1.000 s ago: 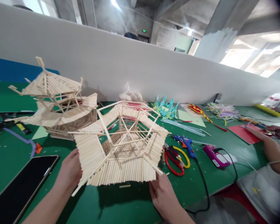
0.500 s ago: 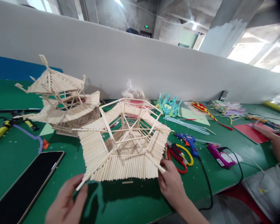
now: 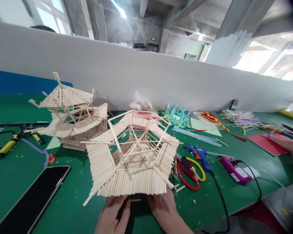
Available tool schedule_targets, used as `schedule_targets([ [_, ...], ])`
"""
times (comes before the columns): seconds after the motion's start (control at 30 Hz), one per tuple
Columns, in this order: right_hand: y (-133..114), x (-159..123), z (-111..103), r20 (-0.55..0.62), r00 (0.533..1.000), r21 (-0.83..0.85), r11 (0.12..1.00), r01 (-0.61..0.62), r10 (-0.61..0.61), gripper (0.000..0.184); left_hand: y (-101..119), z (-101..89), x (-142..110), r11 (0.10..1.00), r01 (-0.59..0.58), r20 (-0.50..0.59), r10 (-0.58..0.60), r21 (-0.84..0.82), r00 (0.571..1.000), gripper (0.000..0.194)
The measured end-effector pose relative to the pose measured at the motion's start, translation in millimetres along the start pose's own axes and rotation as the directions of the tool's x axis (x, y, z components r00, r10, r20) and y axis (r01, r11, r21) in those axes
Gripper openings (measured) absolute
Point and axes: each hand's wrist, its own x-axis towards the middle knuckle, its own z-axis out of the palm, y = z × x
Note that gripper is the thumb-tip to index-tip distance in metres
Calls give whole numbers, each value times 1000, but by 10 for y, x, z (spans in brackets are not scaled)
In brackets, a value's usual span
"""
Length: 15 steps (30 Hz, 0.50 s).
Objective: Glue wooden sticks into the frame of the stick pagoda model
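Observation:
A six-sided roof frame of thin wooden sticks (image 3: 133,159) stands tilted on the green table (image 3: 70,208), its hollow side facing me. My left hand (image 3: 113,213) reaches under its near edge with fingers stretched out, beside a short loose stick (image 3: 134,200). My right hand (image 3: 163,206) lies under the same edge at the right, fingertips hidden by the sticks. A finished stick pagoda (image 3: 70,113) stands behind at the left.
A dark tablet (image 3: 31,201) lies at the near left. Red and yellow scissors (image 3: 190,169), a blue glue gun (image 3: 199,154) and a purple device (image 3: 234,169) lie to the right. Another person's arm (image 3: 291,149) rests at the far right. Teal paper shapes (image 3: 177,115) sit by the white partition.
Both hands came off the roof frame's side corners and moved together under its near edge. The frame sits a little farther from me; the camera tilted up slightly.

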Motion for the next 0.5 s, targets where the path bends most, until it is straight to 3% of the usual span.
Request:
schedule_targets([
  [0.1, -21, 10, 34, 23, 1000, 43, 999, 15, -16, 20, -22, 6, -21, 1000, -28, 0, 28, 13, 1000, 19],
  [0.27, -1, 31, 19, 53, 998, 7, 999, 46, -46, 19, -43, 10, 22, 999, -37, -41, 38, 29, 998, 17],
  [0.5, 308, 64, -279, 164, 972, -152, 970, 191, -166, 23, -100, 29, 76, 999, -27, -50, 29, 38, 998, 12],
])
